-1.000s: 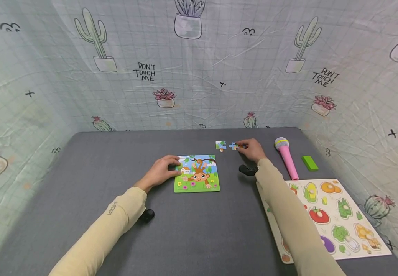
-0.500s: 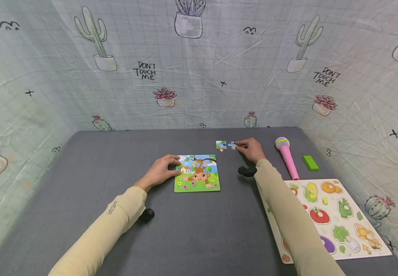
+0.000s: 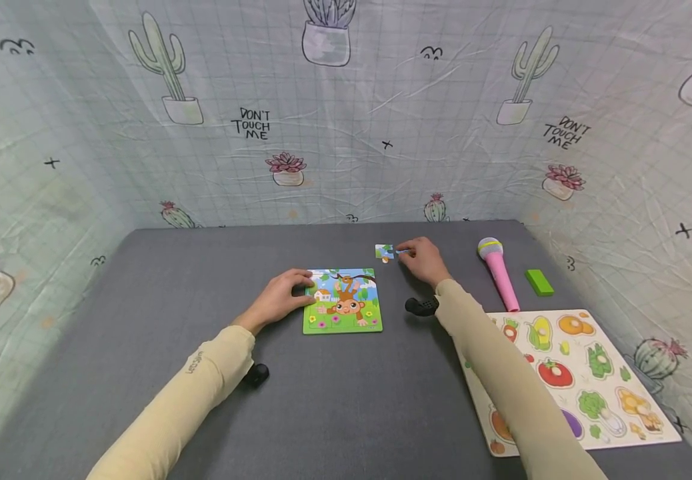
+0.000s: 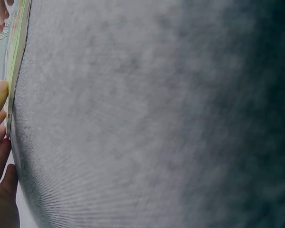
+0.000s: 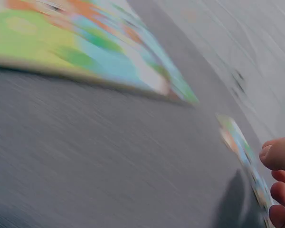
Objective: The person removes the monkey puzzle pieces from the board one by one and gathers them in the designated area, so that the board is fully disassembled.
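My left hand [image 3: 279, 298] rests at the left edge of a square monkey jigsaw puzzle [image 3: 346, 301], with thumb and fingertips touching it. In the left wrist view, its fingertips lie along the puzzle's thin edge [image 4: 18, 57]. Beyond the puzzle's far right corner, my right hand [image 3: 427, 260] pinches a small jigsaw piece [image 3: 404, 251]; only a thin blue part shows past the fingertips. A second jigsaw piece [image 3: 384, 252], blue and green, lies on the table just left of those fingertips. The right wrist view is blurred, with the right hand [image 5: 281, 183] at its edge.
A pink toy microphone [image 3: 500, 277] and a green block [image 3: 539, 283] lie right of my right hand. A vegetable peg board [image 3: 613, 400] sits partly under my right forearm. Patterned cloth [image 3: 346, 153] encloses the grey table [image 3: 334, 407] at the back and sides.
My right hand has moved a little left with the jigsaw piece, which lay flat before and now shows as a thin strip. The left hand and puzzle have stayed put.
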Demonstrator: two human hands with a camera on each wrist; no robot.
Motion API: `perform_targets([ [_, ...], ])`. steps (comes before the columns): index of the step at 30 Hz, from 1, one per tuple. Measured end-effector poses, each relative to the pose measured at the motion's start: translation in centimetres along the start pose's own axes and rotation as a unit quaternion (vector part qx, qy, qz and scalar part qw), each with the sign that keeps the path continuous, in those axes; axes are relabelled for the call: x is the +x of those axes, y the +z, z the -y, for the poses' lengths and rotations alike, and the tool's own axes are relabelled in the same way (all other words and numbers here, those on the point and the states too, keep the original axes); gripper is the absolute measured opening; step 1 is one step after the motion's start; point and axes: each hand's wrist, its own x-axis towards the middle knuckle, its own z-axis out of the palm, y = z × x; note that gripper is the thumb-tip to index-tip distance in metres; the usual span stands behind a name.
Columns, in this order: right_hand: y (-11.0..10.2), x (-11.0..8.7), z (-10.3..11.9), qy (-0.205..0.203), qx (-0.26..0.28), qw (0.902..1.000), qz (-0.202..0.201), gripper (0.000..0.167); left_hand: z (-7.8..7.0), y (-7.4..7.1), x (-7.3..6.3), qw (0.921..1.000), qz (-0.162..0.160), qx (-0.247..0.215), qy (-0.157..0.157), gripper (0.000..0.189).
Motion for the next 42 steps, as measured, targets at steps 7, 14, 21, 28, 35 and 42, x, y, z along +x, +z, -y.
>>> perform_targets([
  [7,2.6,-2.0,3.6,-0.031,0.058,0.9944,0.083,0.027,0.0,0.2,0.0,1.0000,-0.003,-0.003,-0.001,0.039],
  [14,4.1,-2.9,5.0,-0.051,0.072,0.9901,0.109,0.025,0.0,0.0,-0.1,0.9998,-0.002,-0.015,-0.015,0.040],
  [21,4.5,-3.0,4.8,-0.034,0.090,0.9880,0.121,0.024,0.1,0.0,0.2,0.9998,-0.001,-0.012,-0.014,0.040],
  [28,4.3,-3.2,5.1,-0.039,0.102,0.9835,0.145,0.023,0.4,0.0,0.3,0.9999,0.002,-0.010,-0.004,0.038],
  [35,4.4,-3.2,5.3,-0.037,0.095,0.9835,0.149,0.022,0.1,-0.2,0.2,0.9998,0.005,-0.012,-0.013,0.038],
  [42,4.5,-3.1,5.4,-0.037,0.099,0.9812,0.162,0.022,0.1,-0.1,0.0,0.9999,0.002,-0.013,-0.009,0.038],
])
